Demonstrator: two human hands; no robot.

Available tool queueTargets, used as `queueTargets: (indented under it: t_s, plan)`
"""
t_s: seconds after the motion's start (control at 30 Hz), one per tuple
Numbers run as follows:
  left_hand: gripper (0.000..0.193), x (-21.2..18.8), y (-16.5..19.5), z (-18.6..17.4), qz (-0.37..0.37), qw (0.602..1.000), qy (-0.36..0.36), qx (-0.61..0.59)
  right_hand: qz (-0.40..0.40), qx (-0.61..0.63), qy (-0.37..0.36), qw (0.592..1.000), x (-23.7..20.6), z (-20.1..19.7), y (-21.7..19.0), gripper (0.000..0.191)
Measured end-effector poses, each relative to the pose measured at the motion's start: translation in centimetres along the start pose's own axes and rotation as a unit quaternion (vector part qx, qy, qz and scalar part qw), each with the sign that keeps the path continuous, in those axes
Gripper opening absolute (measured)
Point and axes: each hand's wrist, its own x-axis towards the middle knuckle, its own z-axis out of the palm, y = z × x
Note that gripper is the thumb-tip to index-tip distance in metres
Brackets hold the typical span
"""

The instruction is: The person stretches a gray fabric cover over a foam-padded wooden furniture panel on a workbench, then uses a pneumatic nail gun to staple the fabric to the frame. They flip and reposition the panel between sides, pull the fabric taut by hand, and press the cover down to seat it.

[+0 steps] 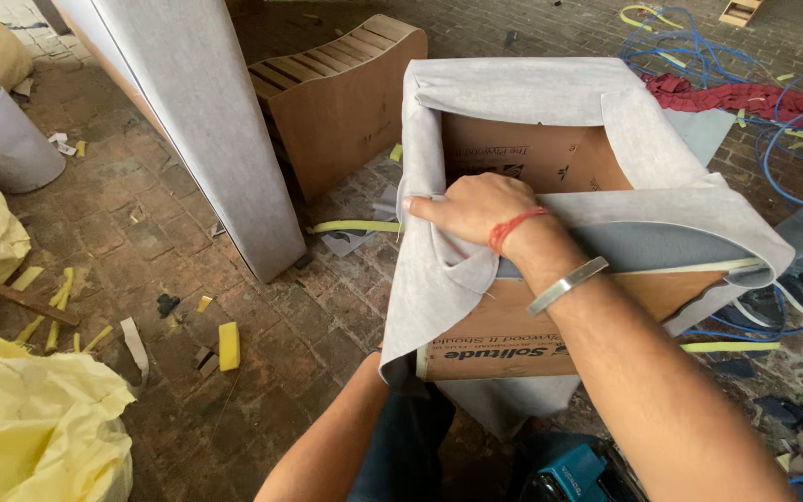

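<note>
The right hand (471,209) pinches closed on a fold of soft grey felt-like fabric (513,93) draped over the open plywood box frame (532,158), while the left hand's grip, hidden beneath that frame, cannot be told.

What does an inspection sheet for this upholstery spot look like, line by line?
Surface: brick floor, dusty.
Job's things: plywood box frame half wrapped in grey fabric.
Clutter: yellow foam scraps, foam sheet, metal can.
Grips: right hand presses fabric at the frame's edge; left hand hidden beneath the frame.
Cables: blue cords tangled on the floor.
Surroundings: grey covered panel, slatted plywood piece, red cloth.
</note>
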Motion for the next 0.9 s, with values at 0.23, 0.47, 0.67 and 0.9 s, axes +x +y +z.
queueTargets:
  t_s: [0.23, 0.47, 0.67, 0.9]
  plan:
    - [0.074, 1.7, 1.3, 1.3, 0.000, 0.998, 0.043, 0.037, 0.071, 0.032, 0.002, 0.997, 0.9, -0.7, 1.8, 0.091]
    - [0.078, -6.6, 16.0, 5.0, 0.076, 0.973, 0.144, 0.165, 0.027, 0.234, 0.175, 0.956, -3.8, -11.0, 13.9, 0.075]
    - [0.097, -11.4, 24.4, 13.1, 0.349, 0.792, 0.097, 0.492, 0.000, 0.676, 0.295, 0.675, -10.1, -2.6, 21.9, 0.067]
    - [0.040, -12.5, 23.4, 16.5, 0.483, 0.596, -0.052, 0.639, 0.076, 0.769, 0.283, 0.568, -13.5, 1.6, 25.8, 0.060]
